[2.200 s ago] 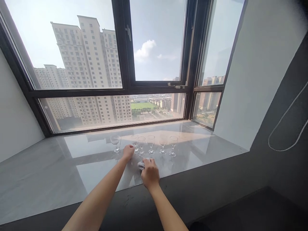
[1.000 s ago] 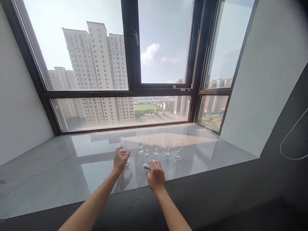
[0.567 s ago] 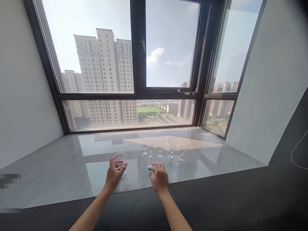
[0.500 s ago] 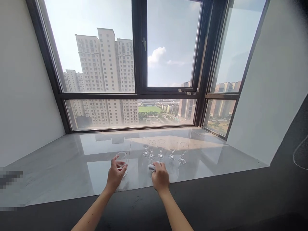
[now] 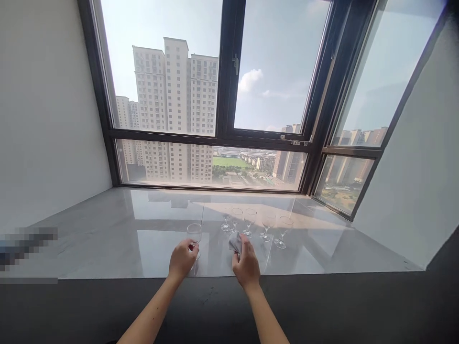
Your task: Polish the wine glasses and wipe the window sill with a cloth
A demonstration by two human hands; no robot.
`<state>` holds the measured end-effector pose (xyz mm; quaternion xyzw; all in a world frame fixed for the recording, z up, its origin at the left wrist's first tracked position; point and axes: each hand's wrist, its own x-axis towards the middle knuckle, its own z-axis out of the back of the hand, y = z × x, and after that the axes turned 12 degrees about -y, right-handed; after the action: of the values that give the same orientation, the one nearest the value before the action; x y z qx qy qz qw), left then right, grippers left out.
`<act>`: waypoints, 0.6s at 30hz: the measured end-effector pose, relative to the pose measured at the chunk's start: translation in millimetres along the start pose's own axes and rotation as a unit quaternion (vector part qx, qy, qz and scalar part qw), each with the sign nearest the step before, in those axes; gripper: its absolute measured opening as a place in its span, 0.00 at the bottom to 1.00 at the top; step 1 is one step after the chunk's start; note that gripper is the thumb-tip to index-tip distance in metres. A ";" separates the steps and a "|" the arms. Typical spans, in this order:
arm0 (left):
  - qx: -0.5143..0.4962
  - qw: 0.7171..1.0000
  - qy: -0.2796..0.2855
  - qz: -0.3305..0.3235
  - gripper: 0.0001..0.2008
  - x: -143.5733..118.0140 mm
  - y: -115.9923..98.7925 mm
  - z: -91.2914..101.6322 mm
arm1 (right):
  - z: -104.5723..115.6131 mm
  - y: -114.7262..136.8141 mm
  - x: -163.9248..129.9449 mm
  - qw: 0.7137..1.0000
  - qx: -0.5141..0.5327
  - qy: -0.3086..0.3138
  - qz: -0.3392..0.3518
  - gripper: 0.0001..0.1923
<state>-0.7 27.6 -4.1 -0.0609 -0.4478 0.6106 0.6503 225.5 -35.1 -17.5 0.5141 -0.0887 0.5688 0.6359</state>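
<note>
My left hand (image 5: 183, 259) is closed on a clear stemmed glass (image 5: 194, 230), with fingers low around the stem and the bowl showing above them. The glass stands close to upright over the glossy grey sill; whether its foot touches the surface I cannot tell. To the right, my right hand (image 5: 247, 262) pinches a bunched grey cloth (image 5: 235, 242) between thumb and fingers. Just beyond the cloth, several more stemmed glasses stand upright in a loose row, the rightmost glass (image 5: 284, 231) nearest the front edge. The cloth partly covers the lower part of one of them.
The tiled windowsill (image 5: 96, 239) reflects the light and ends at a front edge above a dark wall (image 5: 201, 306). A dark-framed window (image 5: 229, 95) rises behind it, with white side walls (image 5: 412, 157) at both ends. A blurred patch (image 5: 28, 248) covers the far left.
My left hand has shifted from the glass's bowl down to its stem. My right hand has turned, and more of the cloth shows. The view has tilted and shifted; the row of glasses stands as before.
</note>
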 end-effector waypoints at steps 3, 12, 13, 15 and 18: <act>0.026 0.999 0.027 -0.007 0.12 -1.1 -1.6 -0.7 | -1.1 -0.1 1.5 0.998 0.043 -0.021 -0.033 0.30; 0.027 0.996 0.079 -0.025 0.12 -3.0 -6.6 3.4 | -0.1 58.0 44.9 0.979 0.164 -0.110 -0.058 0.29; 0.026 0.996 0.082 -0.031 0.12 -3.4 -7.4 4.2 | -2.1 71.3 50.8 0.980 0.167 -0.102 -0.031 0.28; 0.027 0.995 0.084 -0.039 0.11 -4.0 -8.9 5.4 | -8.2 97.2 60.7 0.986 0.151 -0.065 0.011 0.28; 0.031 0.996 0.079 -0.036 0.10 -3.6 -9.7 6.1 | -19.5 126.0 69.9 0.991 0.104 0.048 0.076 0.24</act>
<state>3.0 19.3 3.8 -0.0730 -0.3777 0.5932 0.7072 137.2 1.7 92.0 0.5414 -0.0376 0.6454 0.5376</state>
